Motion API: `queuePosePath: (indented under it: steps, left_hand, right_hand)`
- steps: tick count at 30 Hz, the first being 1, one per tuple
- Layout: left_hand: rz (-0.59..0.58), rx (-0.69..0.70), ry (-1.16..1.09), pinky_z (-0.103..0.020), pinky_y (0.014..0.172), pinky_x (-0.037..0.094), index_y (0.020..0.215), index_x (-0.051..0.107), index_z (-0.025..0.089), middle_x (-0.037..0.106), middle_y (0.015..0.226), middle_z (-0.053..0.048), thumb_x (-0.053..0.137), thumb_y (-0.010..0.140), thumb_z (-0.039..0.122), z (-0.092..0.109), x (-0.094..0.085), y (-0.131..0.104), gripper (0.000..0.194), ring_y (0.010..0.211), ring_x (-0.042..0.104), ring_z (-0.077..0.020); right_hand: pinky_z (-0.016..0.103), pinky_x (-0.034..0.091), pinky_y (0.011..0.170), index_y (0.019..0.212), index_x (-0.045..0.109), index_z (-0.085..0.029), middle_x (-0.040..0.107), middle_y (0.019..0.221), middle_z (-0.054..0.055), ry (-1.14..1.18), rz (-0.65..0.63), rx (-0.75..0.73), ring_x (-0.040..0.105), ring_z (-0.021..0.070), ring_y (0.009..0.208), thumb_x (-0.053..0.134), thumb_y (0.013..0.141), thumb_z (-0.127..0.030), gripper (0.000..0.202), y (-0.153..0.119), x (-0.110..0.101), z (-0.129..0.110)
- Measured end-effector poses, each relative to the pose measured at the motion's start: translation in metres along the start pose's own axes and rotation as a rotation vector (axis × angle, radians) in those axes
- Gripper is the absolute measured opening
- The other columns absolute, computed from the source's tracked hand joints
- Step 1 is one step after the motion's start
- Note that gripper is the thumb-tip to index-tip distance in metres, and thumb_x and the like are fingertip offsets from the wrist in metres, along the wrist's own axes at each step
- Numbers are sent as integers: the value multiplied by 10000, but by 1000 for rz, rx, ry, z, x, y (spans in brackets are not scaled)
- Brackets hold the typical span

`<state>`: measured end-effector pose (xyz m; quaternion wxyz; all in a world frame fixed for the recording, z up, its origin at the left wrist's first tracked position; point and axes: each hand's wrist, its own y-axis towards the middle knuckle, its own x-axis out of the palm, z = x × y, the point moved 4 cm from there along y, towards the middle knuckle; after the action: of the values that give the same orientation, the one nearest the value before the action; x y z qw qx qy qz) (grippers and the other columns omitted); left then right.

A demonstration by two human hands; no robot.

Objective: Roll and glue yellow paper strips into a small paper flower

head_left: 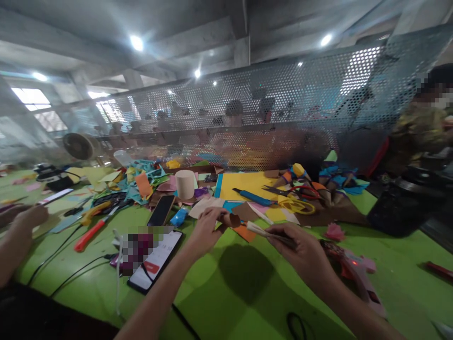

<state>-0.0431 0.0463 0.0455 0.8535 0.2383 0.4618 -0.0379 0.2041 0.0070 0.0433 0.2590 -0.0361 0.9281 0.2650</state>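
My left hand (208, 232) is closed on a small curled piece of brown paper (234, 220) above the green table. Just to its right, my right hand (299, 244) grips a narrow whitish stick-like piece (257, 230), pointed toward the brown paper. A thin orange-brown bit shows between the two; whether they touch I cannot tell. Behind the hands lie a sheet of yellow paper (244, 182), a blue utility knife (253, 197) and scissors with red handles (307, 190). A pink glue gun (361, 278) rests beside my right forearm.
A roll of cream paper (184, 184), a dark phone (162, 210) and a lit phone (155, 262) sit left of centre. Cables cross the green table (226, 307). Paper scraps (143, 184) pile along the perforated partition (219, 113). Another person's hand (28, 219) is at far left.
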Motion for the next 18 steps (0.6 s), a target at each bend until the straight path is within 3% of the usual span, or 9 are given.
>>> queuePosePath:
  steps: [4, 8, 12, 15, 18]
  left_hand:
    - [-92, 46, -89, -378, 946, 426, 1156, 536, 238, 639, 1104, -41, 530, 875, 139, 23, 12, -2, 298, 1057, 565, -222]
    - [-160, 69, -107, -389, 975, 408, 1121, 530, 237, 654, 1088, -39, 518, 896, 168, 40, 22, -3, 235, 1078, 559, -235]
    - [-213, 77, -87, -393, 993, 401, 1142, 520, 218, 641, 1149, -60, 513, 872, 123, 48, 34, -5, 287, 1110, 554, -237]
    - [-237, 85, -163, -375, 990, 407, 1154, 511, 187, 620, 1193, -87, 524, 846, 87, 52, 45, -8, 324, 1128, 544, -230]
    - [-273, 68, -257, -347, 899, 445, 1074, 527, 181, 624, 1103, -83, 550, 847, 127, 52, 53, -15, 234, 1015, 557, -220]
  right_hand:
    - [328, 520, 717, 985, 688, -231, 713, 921, 64, -13, 20, -34, 660, 225, 834, 609, 914, -325, 143, -2, -6, -7]
    - [333, 501, 730, 983, 684, -231, 713, 917, 56, -138, -10, -104, 648, 227, 847, 602, 911, -257, 112, -4, -4, -12]
    - [343, 485, 737, 960, 678, -209, 686, 916, 79, -241, -15, -171, 630, 235, 857, 562, 907, -190, 128, -3, -2, -17]
    - [335, 471, 721, 897, 667, -210, 653, 883, 77, -292, -93, -189, 608, 229, 840, 523, 892, -124, 168, -2, 2, -20]
    - [324, 468, 710, 844, 644, -214, 649, 853, 63, -285, -159, -203, 600, 216, 817, 501, 842, -48, 219, -3, 7, -24]
